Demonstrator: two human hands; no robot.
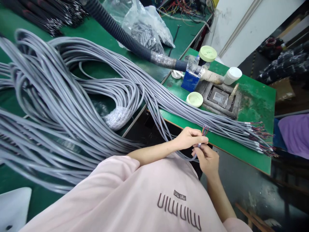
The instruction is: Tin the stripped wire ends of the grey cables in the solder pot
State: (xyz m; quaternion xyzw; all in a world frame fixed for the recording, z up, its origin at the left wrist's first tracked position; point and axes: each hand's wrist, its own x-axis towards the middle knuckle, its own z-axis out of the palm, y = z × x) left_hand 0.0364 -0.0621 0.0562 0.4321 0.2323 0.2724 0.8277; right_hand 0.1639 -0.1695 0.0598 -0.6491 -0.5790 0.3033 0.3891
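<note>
Near the green table's front edge, my left hand (pixel 190 138) is closed around the end of a grey cable, whose thin coloured wires (pixel 205 130) fan out above the fingers. Just below and to the right, my right hand (pixel 208 158) pinches the same grey cable (pixel 193 158) close to a white band. Behind both hands runs a thick bundle of grey cables (pixel 178 103) across the table. The bundle's stripped ends, with red and dark wires (pixel 264 135), lie at the table's right side.
A soot-stained solder pot (pixel 219 97) stands behind the bundle, beneath a ribbed hose (pixel 125 38). Around it are a blue box (pixel 190 80), a white jar (pixel 233 75) and a pale lid (pixel 194 99). Coiled cables (pixel 60 96) cover the left. Someone in purple (pixel 295 135) is at right.
</note>
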